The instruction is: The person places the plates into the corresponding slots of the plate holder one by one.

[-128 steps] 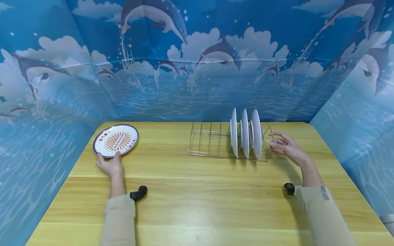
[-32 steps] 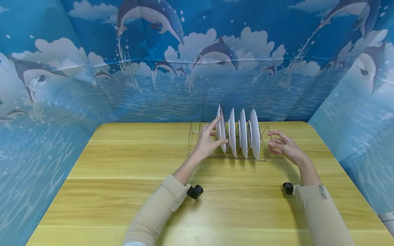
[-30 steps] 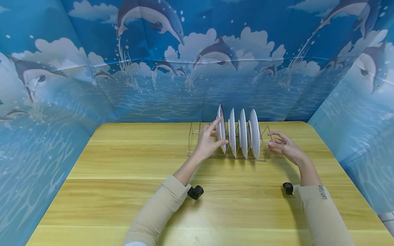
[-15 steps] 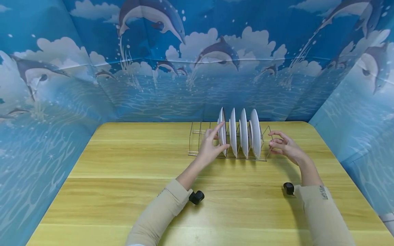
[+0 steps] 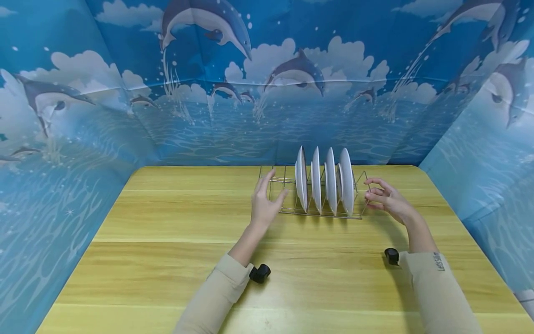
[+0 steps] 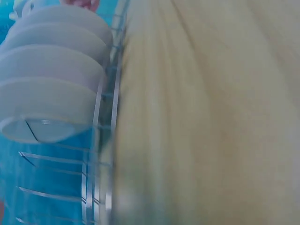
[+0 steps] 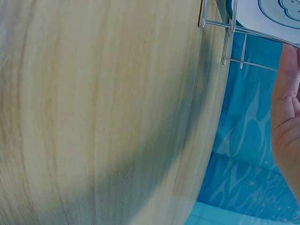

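Note:
A metal wire plate rack (image 5: 300, 214) stands near the back of the table, with several white plates upright in its middle and right slots. The leftmost plate (image 5: 301, 181) has a dark rim, and its pale underside faces left. My left hand (image 5: 263, 208) is apart from that plate, in front of the rack's left slots, thumb and fingers spread and holding nothing. At the rack's right end, my right hand (image 5: 390, 199) pinches the end wire between thumb and fingers. The left wrist view shows the row of plates (image 6: 47, 103); the right wrist view shows a plate with blue line decoration (image 7: 276, 14).
The wooden table (image 5: 167, 278) reaches back to a blue curtain (image 5: 200, 134) printed with dolphins, which also hangs on both sides. Black wrist cameras, such as the left one (image 5: 260, 273), stick out from the sleeves.
The dark-rimmed plate, at the table's far left earlier, was carried by my left hand into the rack and let go. That hand has since drawn back leftward. My right hand stays at the rack's end.

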The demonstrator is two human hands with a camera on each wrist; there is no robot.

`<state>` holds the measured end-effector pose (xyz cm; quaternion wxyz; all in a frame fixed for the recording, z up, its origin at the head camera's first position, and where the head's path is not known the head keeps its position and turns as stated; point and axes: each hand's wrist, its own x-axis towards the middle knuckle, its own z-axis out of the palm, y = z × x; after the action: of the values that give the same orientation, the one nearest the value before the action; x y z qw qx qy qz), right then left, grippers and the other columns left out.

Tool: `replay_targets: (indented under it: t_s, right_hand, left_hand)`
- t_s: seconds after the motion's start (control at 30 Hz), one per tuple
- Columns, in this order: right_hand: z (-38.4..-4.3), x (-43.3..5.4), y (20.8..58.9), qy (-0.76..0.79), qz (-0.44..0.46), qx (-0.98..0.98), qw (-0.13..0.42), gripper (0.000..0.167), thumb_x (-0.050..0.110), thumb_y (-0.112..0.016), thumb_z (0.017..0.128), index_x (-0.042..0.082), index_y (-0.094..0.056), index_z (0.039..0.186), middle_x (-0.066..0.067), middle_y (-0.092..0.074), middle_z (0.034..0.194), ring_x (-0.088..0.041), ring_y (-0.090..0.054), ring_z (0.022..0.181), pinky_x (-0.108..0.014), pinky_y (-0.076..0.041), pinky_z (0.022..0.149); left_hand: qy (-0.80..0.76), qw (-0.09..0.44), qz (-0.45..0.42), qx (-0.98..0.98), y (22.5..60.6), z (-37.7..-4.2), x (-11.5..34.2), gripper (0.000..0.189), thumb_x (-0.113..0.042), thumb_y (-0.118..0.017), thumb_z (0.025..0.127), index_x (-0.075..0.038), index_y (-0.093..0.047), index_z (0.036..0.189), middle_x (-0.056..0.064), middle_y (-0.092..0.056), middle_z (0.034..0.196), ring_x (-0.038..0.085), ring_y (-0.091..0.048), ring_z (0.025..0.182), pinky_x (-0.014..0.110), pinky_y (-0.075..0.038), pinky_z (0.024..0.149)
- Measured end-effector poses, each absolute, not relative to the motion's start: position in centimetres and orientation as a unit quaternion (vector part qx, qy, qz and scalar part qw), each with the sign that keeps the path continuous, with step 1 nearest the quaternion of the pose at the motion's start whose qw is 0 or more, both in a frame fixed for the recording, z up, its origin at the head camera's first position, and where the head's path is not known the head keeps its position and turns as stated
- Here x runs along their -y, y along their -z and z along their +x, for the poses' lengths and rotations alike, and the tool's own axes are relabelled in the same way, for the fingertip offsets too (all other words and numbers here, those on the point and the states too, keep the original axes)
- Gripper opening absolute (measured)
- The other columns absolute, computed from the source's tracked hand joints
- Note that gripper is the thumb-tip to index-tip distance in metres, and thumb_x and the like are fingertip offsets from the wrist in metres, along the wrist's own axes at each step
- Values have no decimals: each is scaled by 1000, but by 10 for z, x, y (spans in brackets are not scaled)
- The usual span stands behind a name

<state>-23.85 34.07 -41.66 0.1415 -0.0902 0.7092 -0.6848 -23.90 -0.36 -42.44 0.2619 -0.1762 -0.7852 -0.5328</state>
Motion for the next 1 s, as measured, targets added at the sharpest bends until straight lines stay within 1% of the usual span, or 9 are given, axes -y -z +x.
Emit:
replay_targets:
  t_s: [0.07, 0.13, 0.27, 0.43, 0.53, 0.7, 0.87, 0.93, 1.0]
  right_hand:
    - [-239, -341, 416, 686, -89, -708, 141, 31, 3, -48, 94, 17, -41, 120, 3, -57, 83, -11, -59, 79, -27, -54, 75]
    - [-239, -341, 416, 688, -88, -706, 143, 31, 3, -48, 94, 17, -41, 120, 3, -58, 83, -11, -59, 79, -27, -54, 74]
    - [-239, -341, 416, 692, -92, -701, 145, 30, 4, -49, 94, 16, -41, 121, 3, -58, 83, -12, -59, 80, -28, -54, 74]
    - [-239, -342, 418, 686, -94, -707, 144, 32, 6, -50, 94, 13, -39, 122, 3, -58, 84, -12, -60, 80, -28, -54, 76]
    - [-239, -343, 418, 680, -89, -714, 142, 33, 8, -51, 93, 12, -37, 123, 3, -58, 84, -12, -60, 81, -28, -53, 77]
    - [-240, -343, 420, 677, -89, -717, 143, 34, 9, -51, 93, 11, -37, 124, 3, -58, 84, -12, -60, 81, -28, -53, 77]
    - [-241, -344, 422, 681, -89, -714, 139, 32, 8, -51, 93, 14, -39, 122, 3, -58, 83, -12, -60, 80, -29, -54, 77]
    - [-241, -344, 422, 684, -87, -711, 138, 30, 8, -51, 93, 18, -41, 120, 3, -58, 82, -12, -60, 80, -29, -54, 76]
    - [-240, -343, 422, 687, -87, -708, 139, 29, 7, -50, 94, 20, -43, 119, 2, -58, 82, -12, -60, 80, -29, -54, 76]
  left_hand:
    - [534, 301, -139, 777, 432, -239, 9, 55, -11, -72, 77, 1, -50, 126, 17, -53, 122, 30, -48, 116, 39, -38, 102]
    - [540, 316, -99, 774, 437, -239, 13, 54, -9, -74, 76, 0, -51, 124, 16, -53, 122, 29, -48, 116, 38, -38, 102]
    - [559, 320, -37, 764, 446, -238, 13, 54, -9, -76, 73, 1, -54, 121, 15, -52, 120, 29, -48, 115, 37, -38, 102]
    - [588, 321, 14, 742, 457, -237, 7, 52, -11, -77, 72, 6, -56, 116, 17, -53, 110, 32, -52, 103, 41, -46, 93]
    - [597, 322, 32, 734, 461, -238, 2, 50, -11, -77, 72, 6, -57, 115, 17, -53, 106, 34, -52, 98, 41, -48, 89]
    - [588, 336, 51, 734, 464, -242, -2, 45, -9, -76, 73, 4, -57, 113, 14, -53, 105, 27, -52, 96, 37, -49, 86]
    - [587, 351, 44, 728, 464, -245, -3, 40, -7, -75, 74, 5, -58, 108, 16, -53, 100, 34, -53, 93, 43, -49, 82]
    - [593, 352, 41, 723, 464, -246, -3, 39, -5, -75, 74, 6, -58, 107, 18, -53, 99, 38, -52, 92, 46, -49, 82]
    - [597, 350, 44, 720, 464, -247, -3, 38, -4, -75, 73, 5, -58, 106, 18, -53, 99, 37, -52, 93, 45, -49, 82]
